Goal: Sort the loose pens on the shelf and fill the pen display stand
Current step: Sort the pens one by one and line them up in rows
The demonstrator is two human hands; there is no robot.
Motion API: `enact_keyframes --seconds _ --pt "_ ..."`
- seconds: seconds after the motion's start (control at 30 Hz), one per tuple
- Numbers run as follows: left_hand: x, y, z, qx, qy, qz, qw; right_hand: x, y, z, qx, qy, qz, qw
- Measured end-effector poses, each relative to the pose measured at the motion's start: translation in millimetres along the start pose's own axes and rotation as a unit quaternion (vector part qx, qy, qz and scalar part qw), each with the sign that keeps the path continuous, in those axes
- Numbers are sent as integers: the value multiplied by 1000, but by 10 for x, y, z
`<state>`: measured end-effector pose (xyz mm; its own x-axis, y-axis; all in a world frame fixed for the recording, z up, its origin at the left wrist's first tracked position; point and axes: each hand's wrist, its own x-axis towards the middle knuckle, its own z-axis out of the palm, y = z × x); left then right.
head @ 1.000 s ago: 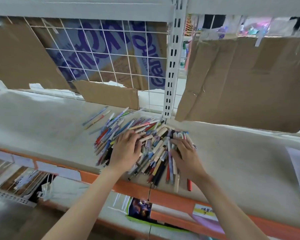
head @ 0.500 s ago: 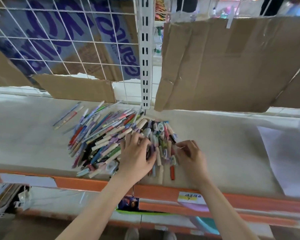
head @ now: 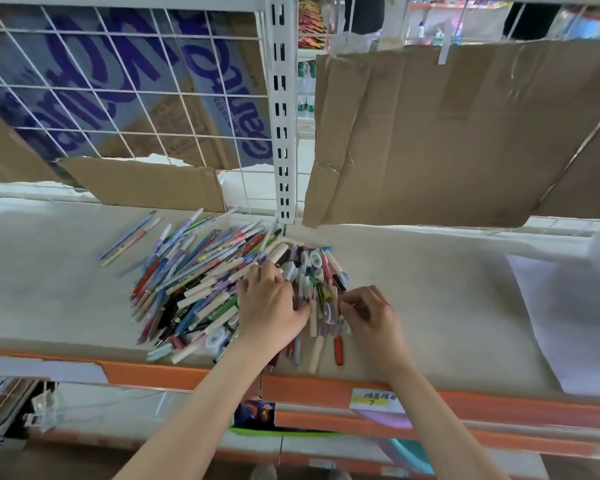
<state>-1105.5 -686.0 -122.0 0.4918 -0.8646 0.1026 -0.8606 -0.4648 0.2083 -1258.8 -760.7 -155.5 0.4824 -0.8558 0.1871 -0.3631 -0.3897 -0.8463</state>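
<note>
Pens, a loose multicoloured plastic heap [head: 215, 289], lie on the pale paper-lined shelf [head: 430, 292]. The left hand [head: 271, 306] presses flat on them, fingers straight; the right hand [head: 371, 317] curls, pinching one. A yellow handwritten tag [head: 373, 398] reads "7"; the large purple lettering on the cardboard [head: 125, 88] behind the wire grid is illegible.

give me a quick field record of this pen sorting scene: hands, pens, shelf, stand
left hand: flat on the pen pile, fingers spread
right hand: fingers curled, pinching at pens on the pile's right edge
shelf: pale liner, orange front edge
stray pens: apart, left of pile
display stand: not in view
</note>
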Motion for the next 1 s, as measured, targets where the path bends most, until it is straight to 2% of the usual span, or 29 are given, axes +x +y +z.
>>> enact_keyframes --seconds 0.07,0.13,0.27,0.43,0.7,0.83,1.0 --pt "-14 -36 -10 -44 -6 -3 999 -4 -8 -4 -2 -2 -2 1000" --pt "-30 -75 -47 -145 2 -19 989 -1 -6 -3 -10 -3 1 1000" --pt "-45 -179 -196 -326 39 -51 943 22 7 11 -24 -11 10 1000" --pt "-86 -272 -304 -447 2 -96 889 93 -24 -2 -47 -45 19 998" --pt "-205 -236 -174 -382 3 -40 923 88 -153 19 -132 -86 -56 986" --pt "-237 -245 -160 -377 -5 -36 925 118 -192 -7 -170 -134 -25 976" --pt "-291 -250 -138 -347 1 -25 937 147 -242 -39 -204 -149 53 966"
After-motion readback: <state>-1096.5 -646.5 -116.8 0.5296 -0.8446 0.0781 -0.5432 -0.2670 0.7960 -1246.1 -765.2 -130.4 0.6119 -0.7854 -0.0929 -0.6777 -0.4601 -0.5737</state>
